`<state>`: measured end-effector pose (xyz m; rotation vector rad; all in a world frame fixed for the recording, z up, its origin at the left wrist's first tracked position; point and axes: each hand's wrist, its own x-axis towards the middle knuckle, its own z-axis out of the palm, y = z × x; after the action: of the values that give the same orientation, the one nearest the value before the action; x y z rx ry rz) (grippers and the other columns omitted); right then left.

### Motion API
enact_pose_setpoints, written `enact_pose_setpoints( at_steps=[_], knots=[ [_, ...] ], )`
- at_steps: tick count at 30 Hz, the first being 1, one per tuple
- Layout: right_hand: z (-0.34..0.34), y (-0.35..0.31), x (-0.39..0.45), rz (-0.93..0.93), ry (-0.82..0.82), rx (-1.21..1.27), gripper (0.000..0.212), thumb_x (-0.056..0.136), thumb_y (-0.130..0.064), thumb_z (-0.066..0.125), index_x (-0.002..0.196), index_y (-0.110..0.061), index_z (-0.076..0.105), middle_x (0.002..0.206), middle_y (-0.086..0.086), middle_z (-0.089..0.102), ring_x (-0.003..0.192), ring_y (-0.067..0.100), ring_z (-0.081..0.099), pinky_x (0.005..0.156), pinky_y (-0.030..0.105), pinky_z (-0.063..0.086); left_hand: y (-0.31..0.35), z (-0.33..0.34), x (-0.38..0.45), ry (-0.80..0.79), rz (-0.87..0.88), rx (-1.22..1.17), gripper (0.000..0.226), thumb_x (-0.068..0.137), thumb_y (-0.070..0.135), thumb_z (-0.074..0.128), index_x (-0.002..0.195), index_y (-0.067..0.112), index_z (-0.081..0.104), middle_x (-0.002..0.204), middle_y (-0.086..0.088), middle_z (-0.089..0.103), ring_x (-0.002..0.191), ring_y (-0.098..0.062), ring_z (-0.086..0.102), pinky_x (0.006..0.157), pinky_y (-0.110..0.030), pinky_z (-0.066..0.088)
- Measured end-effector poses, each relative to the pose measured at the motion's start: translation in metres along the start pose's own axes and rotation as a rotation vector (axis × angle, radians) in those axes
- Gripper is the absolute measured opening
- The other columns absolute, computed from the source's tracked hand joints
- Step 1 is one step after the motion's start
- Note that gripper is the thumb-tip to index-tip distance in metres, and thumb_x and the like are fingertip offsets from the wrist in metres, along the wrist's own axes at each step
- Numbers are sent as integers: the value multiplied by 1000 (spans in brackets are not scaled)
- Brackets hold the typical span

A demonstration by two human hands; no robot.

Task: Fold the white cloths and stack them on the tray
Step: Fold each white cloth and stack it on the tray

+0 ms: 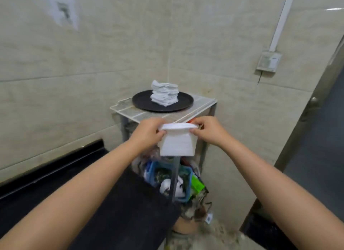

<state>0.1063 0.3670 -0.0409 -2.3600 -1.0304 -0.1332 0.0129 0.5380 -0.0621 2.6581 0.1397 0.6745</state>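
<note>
A white cloth [176, 144] hangs folded in the air in front of the shelf. My left hand [149, 132] pinches its top left corner and my right hand [209, 130] pinches its top right corner. Beyond them a round black tray [143, 102] lies on top of a small rack. On the tray stands a stack of folded white cloths [164, 94], several high and slightly uneven.
The white wire rack [204, 104] stands in a tiled corner, with a cluttered blue basket [188, 184] on a lower shelf. A black counter edge [52, 167] runs at left. A dark door [316, 138] and wall switch box [269, 61] are at right.
</note>
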Motion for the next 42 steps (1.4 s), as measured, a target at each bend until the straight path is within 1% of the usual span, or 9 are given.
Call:
enact_pose_setpoints(
  at_steps=[3, 5, 12, 15, 18, 23, 25, 28, 42],
  knots=[
    [-26, 23, 80, 27, 32, 118, 10, 84, -6, 56, 86, -10, 65, 64, 2, 59, 49, 1, 59, 56, 24, 49, -5, -1, 80, 84, -62, -89, 14, 85, 7, 59, 98, 7, 65, 85, -13, 72, 79, -24, 66, 78, -32, 49],
    [-39, 36, 128, 33, 31, 165, 13, 85, -5, 55, 91, -11, 65, 65, 2, 59, 40, 0, 56, 42, 14, 46, -11, 0, 128, 119, -91, -116, 11, 85, 7, 59, 95, 8, 64, 77, -11, 71, 73, -23, 65, 75, -33, 52],
    [-53, 66, 276, -94, -6, 241, 17, 85, 0, 52, 93, -5, 65, 81, 15, 63, 66, 23, 62, 53, 19, 50, -47, 4, 254, 248, -268, -293, 19, 87, 1, 55, 78, 18, 53, 71, -3, 62, 43, 4, 59, 58, -20, 53],
    [-46, 76, 344, -221, 33, 224, 19, 82, -1, 54, 97, -1, 67, 83, 16, 65, 75, 23, 58, 66, 26, 44, -63, 3, 298, 379, -275, -123, 12, 84, 1, 57, 92, 8, 62, 87, -16, 69, 72, -23, 69, 74, -32, 55],
    [-30, 89, 410, -337, 81, 226, 21, 82, -2, 54, 98, -1, 68, 99, 20, 69, 85, 25, 58, 66, 23, 34, -75, 6, 338, 441, -298, 111, 20, 84, 2, 55, 103, 3, 64, 99, -18, 67, 92, -31, 63, 78, -31, 43],
    [28, 136, 475, -378, -85, 261, 23, 80, 4, 52, 97, 4, 67, 99, 24, 67, 83, 22, 55, 59, 25, 26, -107, 55, 376, 224, -449, 292, 32, 89, 3, 50, 120, 6, 58, 118, -15, 61, 108, -31, 56, 83, -28, 38],
    [55, 159, 479, -397, -236, 212, 22, 81, 2, 53, 98, 3, 68, 99, 24, 68, 84, 23, 57, 62, 25, 28, -116, 81, 372, 54, -514, 335, 35, 92, 8, 49, 126, 10, 55, 122, -12, 61, 111, -29, 56, 85, -29, 40],
    [78, 184, 480, -465, -378, 221, 20, 82, -1, 55, 97, 0, 68, 100, 18, 69, 88, 26, 59, 66, 26, 33, -117, 101, 364, 22, -555, 367, 37, 93, 18, 50, 131, 16, 52, 119, -7, 64, 108, -24, 58, 85, -29, 43],
    [82, 197, 481, -598, -474, 227, 17, 79, 0, 48, 82, 0, 65, 87, 17, 63, 86, 30, 55, 61, 27, 27, -84, 118, 353, 50, -584, 424, 42, 93, 31, 52, 131, 13, 49, 122, -5, 58, 109, -20, 54, 89, -26, 40]
  ],
)
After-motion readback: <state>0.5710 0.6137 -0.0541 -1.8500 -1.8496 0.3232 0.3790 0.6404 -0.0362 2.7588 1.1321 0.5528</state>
